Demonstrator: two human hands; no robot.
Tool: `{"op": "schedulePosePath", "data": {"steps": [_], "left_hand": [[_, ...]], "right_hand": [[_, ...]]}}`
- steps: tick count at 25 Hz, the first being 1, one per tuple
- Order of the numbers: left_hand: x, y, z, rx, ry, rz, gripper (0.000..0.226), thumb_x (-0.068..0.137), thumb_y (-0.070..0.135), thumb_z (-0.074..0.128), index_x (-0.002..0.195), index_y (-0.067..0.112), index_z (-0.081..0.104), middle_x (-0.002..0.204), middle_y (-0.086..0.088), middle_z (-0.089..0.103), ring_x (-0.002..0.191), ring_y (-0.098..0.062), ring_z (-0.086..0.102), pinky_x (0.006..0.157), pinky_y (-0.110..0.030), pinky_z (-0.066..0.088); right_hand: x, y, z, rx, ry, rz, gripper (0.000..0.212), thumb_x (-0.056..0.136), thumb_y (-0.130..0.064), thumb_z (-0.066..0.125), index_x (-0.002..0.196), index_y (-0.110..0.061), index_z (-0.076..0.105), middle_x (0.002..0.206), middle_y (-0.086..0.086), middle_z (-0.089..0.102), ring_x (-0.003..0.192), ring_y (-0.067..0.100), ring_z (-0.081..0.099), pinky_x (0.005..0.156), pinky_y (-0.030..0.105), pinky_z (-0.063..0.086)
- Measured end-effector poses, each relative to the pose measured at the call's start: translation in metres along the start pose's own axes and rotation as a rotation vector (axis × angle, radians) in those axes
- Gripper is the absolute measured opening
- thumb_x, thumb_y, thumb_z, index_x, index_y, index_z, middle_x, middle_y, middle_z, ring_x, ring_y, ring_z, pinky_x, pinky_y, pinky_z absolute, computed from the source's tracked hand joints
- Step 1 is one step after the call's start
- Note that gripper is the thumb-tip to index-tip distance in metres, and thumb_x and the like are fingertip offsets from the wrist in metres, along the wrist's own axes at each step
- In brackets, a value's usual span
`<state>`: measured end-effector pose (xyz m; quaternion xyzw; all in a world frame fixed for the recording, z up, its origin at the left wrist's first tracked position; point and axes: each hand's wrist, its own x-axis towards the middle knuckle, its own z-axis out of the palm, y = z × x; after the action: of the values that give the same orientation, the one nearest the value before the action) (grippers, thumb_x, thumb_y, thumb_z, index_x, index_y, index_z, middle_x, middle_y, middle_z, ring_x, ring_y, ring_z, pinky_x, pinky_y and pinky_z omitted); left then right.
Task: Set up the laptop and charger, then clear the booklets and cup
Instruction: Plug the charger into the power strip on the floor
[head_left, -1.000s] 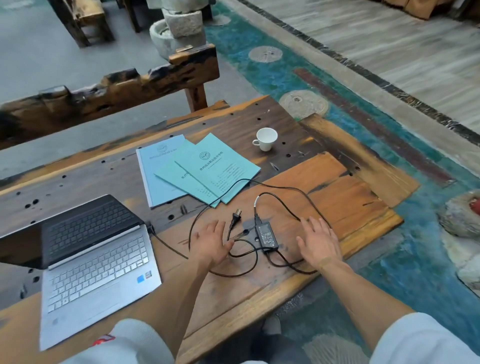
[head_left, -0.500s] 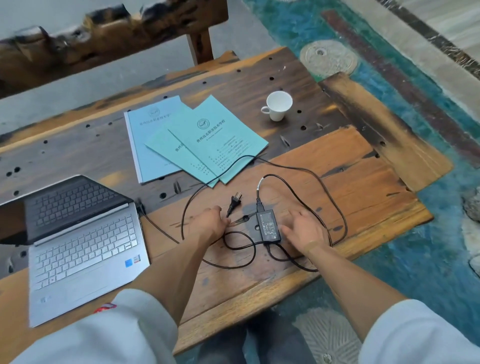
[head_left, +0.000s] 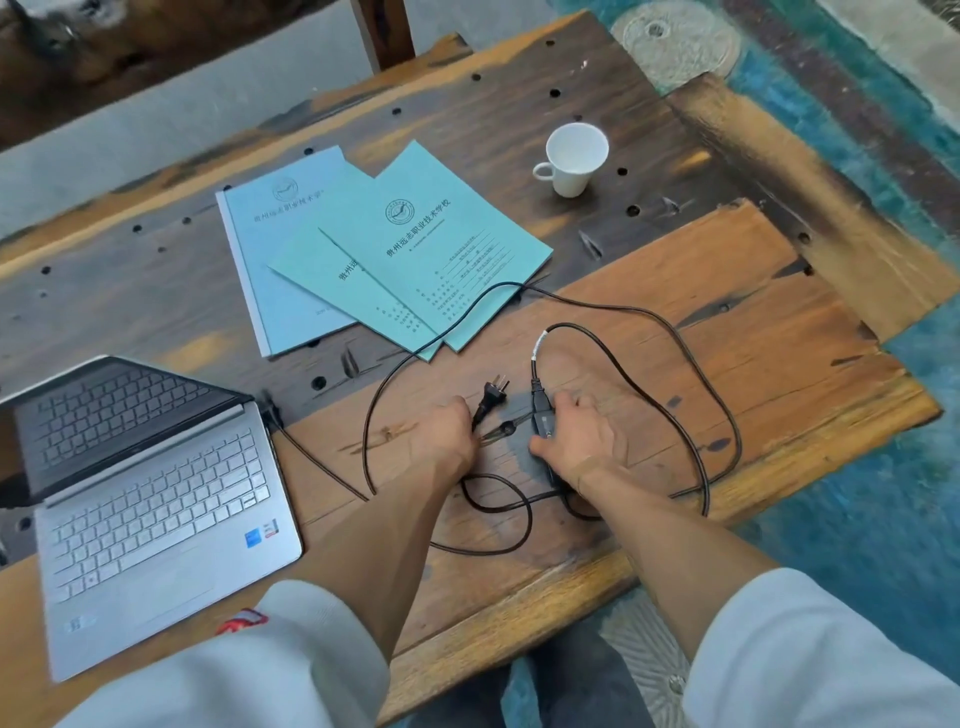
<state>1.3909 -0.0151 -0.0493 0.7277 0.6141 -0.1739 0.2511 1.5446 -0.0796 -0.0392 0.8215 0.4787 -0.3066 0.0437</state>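
A silver laptop (head_left: 156, 499) stands open at the table's left, with a black cable plugged into its right side. The black charger brick (head_left: 540, 421) lies mid-table under my right hand (head_left: 582, 436), whose fingers curl over it. My left hand (head_left: 447, 431) grips the cable just behind the black wall plug (head_left: 491, 397). The black cord (head_left: 675, 374) loops loosely to the right and across the corner of three teal booklets (head_left: 405, 249) fanned out behind. A white cup (head_left: 574, 156) stands upright at the back right.
The rough wooden table (head_left: 727, 291) has bolt holes and a stepped right edge. A dark wooden bench (head_left: 156, 41) stands behind it. Teal patterned floor (head_left: 883, 493) lies to the right.
Both hands have closed in: the left went from resting flat to gripping the cable by the plug, and the right moved left onto the charger brick. The camera has tilted down and closer.
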Motion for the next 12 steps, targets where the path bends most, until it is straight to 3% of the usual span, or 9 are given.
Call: {"op": "schedulePosePath", "data": {"steps": [5, 9, 12], "left_hand": [[0.0, 0.008, -0.006, -0.165, -0.029, 0.003, 0.02, 0.086, 0.009, 0.05, 0.104, 0.01, 0.06, 0.104, -0.012, 0.065, 0.096, -0.032, 0.061, 0.08, -0.038, 0.053], [-0.017, 0.042, -0.04, -0.402, 0.06, 0.074, 0.004, 0.09, 0.012, 0.055, 0.093, 0.014, 0.054, 0.081, -0.001, 0.057, 0.081, -0.024, 0.056, 0.071, -0.033, 0.048], [-0.032, 0.071, -0.07, -0.528, 0.067, 0.162, 0.006, 0.091, 0.009, 0.057, 0.09, 0.014, 0.054, 0.074, 0.003, 0.054, 0.076, -0.022, 0.055, 0.073, -0.035, 0.052]], "right_hand": [[-0.003, 0.021, -0.031, 0.117, 0.092, -0.019, 0.048, 0.082, -0.044, 0.062, 0.122, -0.024, 0.045, 0.118, 0.01, 0.051, 0.097, 0.037, 0.061, 0.077, 0.039, 0.046], [-0.025, 0.052, -0.073, 0.242, 0.272, -0.043, 0.041, 0.082, -0.043, 0.061, 0.114, -0.027, 0.043, 0.11, 0.008, 0.05, 0.09, 0.038, 0.06, 0.076, 0.045, 0.051], [-0.044, 0.077, -0.11, 0.381, 0.455, 0.005, 0.041, 0.085, -0.04, 0.064, 0.119, -0.024, 0.047, 0.115, 0.009, 0.052, 0.095, 0.035, 0.058, 0.071, 0.036, 0.044]]}}
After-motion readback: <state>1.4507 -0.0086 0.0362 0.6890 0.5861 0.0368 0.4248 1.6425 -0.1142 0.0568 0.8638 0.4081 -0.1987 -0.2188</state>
